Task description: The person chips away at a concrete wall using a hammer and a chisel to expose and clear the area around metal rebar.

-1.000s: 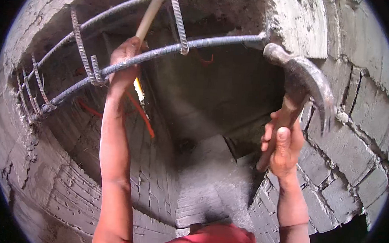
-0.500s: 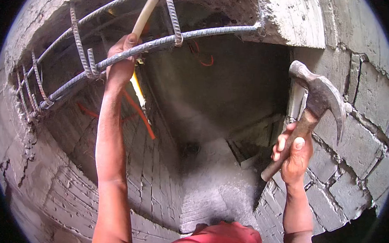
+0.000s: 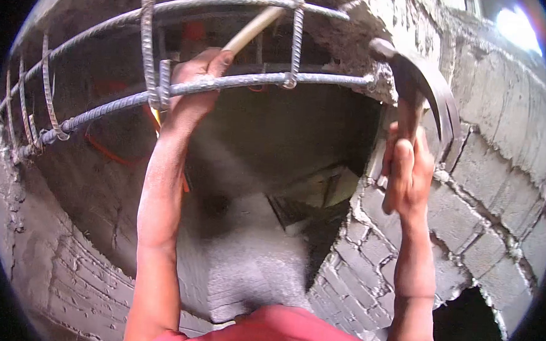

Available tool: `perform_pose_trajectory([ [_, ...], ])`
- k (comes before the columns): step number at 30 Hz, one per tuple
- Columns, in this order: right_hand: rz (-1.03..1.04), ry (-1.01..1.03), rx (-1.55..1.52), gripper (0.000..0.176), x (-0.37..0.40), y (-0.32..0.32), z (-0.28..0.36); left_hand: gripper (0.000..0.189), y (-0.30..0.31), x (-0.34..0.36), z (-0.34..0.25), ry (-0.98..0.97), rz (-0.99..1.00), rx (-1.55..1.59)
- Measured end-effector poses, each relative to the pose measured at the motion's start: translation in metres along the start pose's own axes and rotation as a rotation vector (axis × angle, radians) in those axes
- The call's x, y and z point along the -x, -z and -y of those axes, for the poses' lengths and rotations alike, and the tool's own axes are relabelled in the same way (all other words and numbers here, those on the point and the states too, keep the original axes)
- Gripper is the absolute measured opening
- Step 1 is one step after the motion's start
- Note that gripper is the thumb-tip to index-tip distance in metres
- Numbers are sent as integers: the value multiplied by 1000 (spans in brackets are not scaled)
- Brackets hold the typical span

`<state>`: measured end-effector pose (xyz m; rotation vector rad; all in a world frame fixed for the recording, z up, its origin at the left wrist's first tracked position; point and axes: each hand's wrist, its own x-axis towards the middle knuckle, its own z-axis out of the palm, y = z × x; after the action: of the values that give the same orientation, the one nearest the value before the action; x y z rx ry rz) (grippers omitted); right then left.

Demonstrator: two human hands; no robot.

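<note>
My left hand (image 3: 197,83) is closed around a pale rod (image 3: 259,29), among the exposed rebar at the upper left. One thick rebar (image 3: 247,80) passes in front of the hand. The rod slants up and to the right, its upper end near a vertical steel tie (image 3: 297,42) and the broken concrete (image 3: 354,36). On the right, my right hand (image 3: 411,168) grips the handle of a claw hammer (image 3: 423,79). The hammer is raised upright, its blunt face toward the concrete edge and its claw curving down to the right.
A block wall (image 3: 484,206) with rough mortar joints stands at the right. Below the rebar is a dark opening with a grey dusty surface (image 3: 259,262) at its bottom. An orange tube (image 3: 104,149) hangs at the left. Bright light shines at the upper right.
The view has shifted. The hammer has risen and turned more upright, nearer the concrete edge. The rod now leans further right, still in my left hand.
</note>
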<state>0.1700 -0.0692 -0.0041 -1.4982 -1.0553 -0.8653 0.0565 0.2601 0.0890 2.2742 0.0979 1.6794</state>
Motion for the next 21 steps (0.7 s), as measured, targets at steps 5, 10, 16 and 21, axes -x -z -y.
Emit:
perform_pose_trajectory([
  [5,15,243,241,55,-67,-4,37,48,-3,1,3,4,-3,119],
  [10,59,324,287,53,-94,-23,73,39,-14,12,4,-18,-31,216],
  [16,60,323,415,52,-90,-41,88,37,-31,4,32,-105,7,356],
  [21,8,316,205,61,-91,-48,102,28,-44,7,46,-175,-10,377],
])
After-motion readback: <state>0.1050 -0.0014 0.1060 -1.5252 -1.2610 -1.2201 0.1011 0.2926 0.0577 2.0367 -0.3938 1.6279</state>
